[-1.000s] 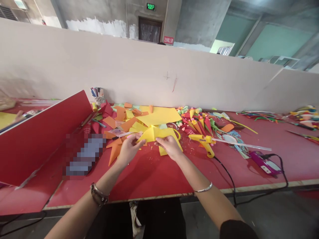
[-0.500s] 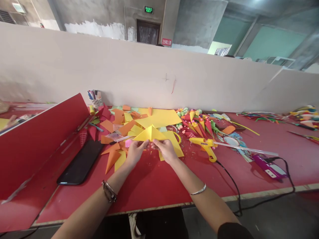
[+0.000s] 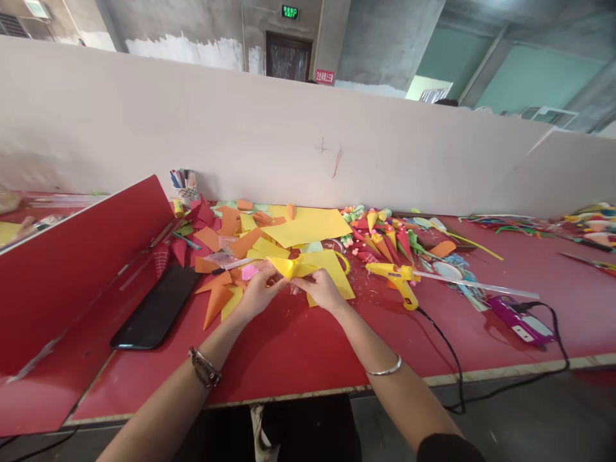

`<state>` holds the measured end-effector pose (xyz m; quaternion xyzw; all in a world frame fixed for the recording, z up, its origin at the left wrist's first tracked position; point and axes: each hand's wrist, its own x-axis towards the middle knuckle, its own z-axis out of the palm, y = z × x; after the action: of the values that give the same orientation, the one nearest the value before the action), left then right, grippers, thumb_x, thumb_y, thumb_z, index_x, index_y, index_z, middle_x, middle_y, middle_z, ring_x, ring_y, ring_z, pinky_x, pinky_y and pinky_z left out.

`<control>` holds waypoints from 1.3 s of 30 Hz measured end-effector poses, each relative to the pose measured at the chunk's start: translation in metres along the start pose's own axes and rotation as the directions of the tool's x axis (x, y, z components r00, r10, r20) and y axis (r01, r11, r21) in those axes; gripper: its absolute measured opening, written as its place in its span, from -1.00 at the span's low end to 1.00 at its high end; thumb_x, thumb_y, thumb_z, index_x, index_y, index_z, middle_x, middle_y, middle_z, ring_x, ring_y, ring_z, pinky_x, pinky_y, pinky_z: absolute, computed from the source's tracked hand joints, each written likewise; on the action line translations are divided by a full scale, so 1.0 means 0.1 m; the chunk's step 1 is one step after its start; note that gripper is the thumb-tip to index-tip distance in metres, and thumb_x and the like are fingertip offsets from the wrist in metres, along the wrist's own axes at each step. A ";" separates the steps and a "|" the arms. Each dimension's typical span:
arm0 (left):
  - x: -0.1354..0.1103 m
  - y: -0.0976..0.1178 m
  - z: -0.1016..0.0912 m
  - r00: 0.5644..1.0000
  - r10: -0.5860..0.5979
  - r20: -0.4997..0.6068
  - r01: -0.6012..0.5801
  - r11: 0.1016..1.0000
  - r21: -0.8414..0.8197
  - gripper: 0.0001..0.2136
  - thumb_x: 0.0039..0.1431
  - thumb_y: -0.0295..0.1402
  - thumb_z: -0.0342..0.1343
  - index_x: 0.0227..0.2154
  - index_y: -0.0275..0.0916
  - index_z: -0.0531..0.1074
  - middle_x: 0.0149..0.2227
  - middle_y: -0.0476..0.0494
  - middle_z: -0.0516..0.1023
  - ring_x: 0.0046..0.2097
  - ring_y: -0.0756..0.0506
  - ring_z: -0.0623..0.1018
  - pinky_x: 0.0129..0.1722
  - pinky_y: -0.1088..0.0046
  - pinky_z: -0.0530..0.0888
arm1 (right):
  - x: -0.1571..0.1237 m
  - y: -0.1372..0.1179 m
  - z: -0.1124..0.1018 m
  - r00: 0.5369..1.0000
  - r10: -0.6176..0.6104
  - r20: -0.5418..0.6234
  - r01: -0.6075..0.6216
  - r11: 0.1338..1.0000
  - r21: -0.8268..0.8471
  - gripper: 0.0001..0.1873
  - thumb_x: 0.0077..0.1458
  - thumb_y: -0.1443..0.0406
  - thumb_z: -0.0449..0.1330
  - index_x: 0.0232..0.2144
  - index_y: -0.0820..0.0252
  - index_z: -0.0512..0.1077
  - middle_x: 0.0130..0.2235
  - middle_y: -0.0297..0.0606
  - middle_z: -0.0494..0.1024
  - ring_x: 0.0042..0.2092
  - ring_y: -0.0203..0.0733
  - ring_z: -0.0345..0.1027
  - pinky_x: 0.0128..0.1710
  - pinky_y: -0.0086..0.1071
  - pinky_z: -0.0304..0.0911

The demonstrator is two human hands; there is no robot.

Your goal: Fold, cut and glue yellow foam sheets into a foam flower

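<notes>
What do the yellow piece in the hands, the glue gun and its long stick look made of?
Yellow piece: matte felt or stiff paper, hard to tell; a thin, curling sheet. 
Glue gun: likely hard plastic, its yellow body smooth and moulded-looking. 
Long stick: translucent, slightly glossy, perhaps hot-melt glue.

On the table [image 3: 289,350], the smartphone [image 3: 154,309] lies left, right of the divider board [image 3: 91,256]. The pen cup [image 3: 187,193] stands far left, before the partition wall [image 3: 269,147]. Cut scraps [image 3: 245,245] spread mid-table; the cones [image 3: 380,246] lie to their right. The glue gun [image 3: 397,277] lies nearer, the power strip [image 3: 520,319] farther right.
</notes>
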<state>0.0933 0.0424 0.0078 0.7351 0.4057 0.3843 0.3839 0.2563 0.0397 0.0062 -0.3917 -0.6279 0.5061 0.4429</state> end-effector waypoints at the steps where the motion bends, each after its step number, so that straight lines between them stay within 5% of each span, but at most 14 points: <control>1: 0.00 -0.01 0.00 1.000 0.000 0.011 0.000 1.000 -0.006 -0.82 0.04 -0.29 -0.02 -0.45 -0.32 0.37 -0.48 -0.04 0.40 -0.41 0.00 0.37 -0.40 0.52 0.29 | 0.00 0.01 0.00 1.000 -0.004 0.002 0.004 1.000 0.002 -0.77 -0.12 0.16 0.17 -0.56 0.24 0.44 -0.60 -0.34 0.45 -0.50 -0.30 0.35 -0.40 -0.41 0.25; 17: -0.02 -0.03 0.07 0.978 -0.086 -0.191 0.094 0.995 0.034 -0.80 -0.08 -0.28 0.04 -0.49 -0.33 0.42 -0.47 -0.11 0.49 -0.41 -0.06 0.42 -0.39 0.45 0.33 | 0.02 0.13 0.09 0.990 -0.096 -0.099 0.098 0.995 0.019 -0.84 -0.08 0.23 0.14 -0.43 0.22 0.36 -0.47 -0.33 0.44 -0.43 -0.29 0.33 -0.36 -0.41 0.25; 26: -0.03 -0.09 -0.01 0.998 -0.056 -0.026 0.055 0.997 -0.050 -0.79 -0.09 -0.28 0.06 -0.46 -0.33 0.46 -0.49 -0.08 0.49 -0.44 -0.03 0.43 -0.44 0.51 0.35 | 0.05 0.18 0.03 0.996 -0.059 -0.073 0.061 0.998 0.021 -0.73 -0.13 0.21 0.17 -0.32 0.21 0.36 -0.35 -0.29 0.46 -0.30 -0.25 0.36 -0.32 -0.39 0.28; 30: -0.08 0.01 -0.02 0.999 -0.033 0.043 0.030 0.998 0.050 -0.76 -0.08 -0.24 0.08 -0.41 -0.32 0.45 -0.48 -0.07 0.48 -0.48 0.00 0.39 -0.48 0.53 0.32 | 0.05 0.17 0.00 0.992 -0.087 -0.090 0.084 0.996 -0.036 -0.75 -0.11 0.23 0.15 -0.33 0.23 0.36 -0.37 -0.27 0.47 -0.30 -0.23 0.36 -0.30 -0.38 0.27; 35: -0.05 0.03 0.05 0.989 -0.048 -0.141 0.061 0.995 0.083 -0.75 -0.04 -0.20 0.04 -0.49 -0.32 0.42 -0.50 -0.07 0.47 -0.48 -0.01 0.39 -0.51 0.53 0.30 | 0.02 0.14 0.05 0.996 -0.089 -0.027 0.088 0.995 -0.045 -0.74 -0.10 0.23 0.16 -0.30 0.23 0.38 -0.36 -0.27 0.47 -0.30 -0.23 0.36 -0.29 -0.37 0.27; 39: -0.03 -0.01 0.07 0.983 -0.054 -0.176 0.078 0.988 0.136 -0.69 0.01 -0.19 -0.01 -0.69 -0.30 0.30 -0.69 0.02 0.32 -0.61 0.06 0.28 -0.60 0.56 0.20 | -0.02 0.08 0.09 0.995 -0.083 0.055 0.081 0.996 0.030 -0.73 -0.09 0.21 0.16 -0.29 0.20 0.38 -0.34 -0.29 0.46 -0.29 -0.25 0.35 -0.25 -0.38 0.25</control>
<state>0.0984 0.0379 0.0033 0.7107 0.4878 0.4034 0.3068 0.2485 0.0367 -0.0028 -0.3450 -0.6487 0.5070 0.4507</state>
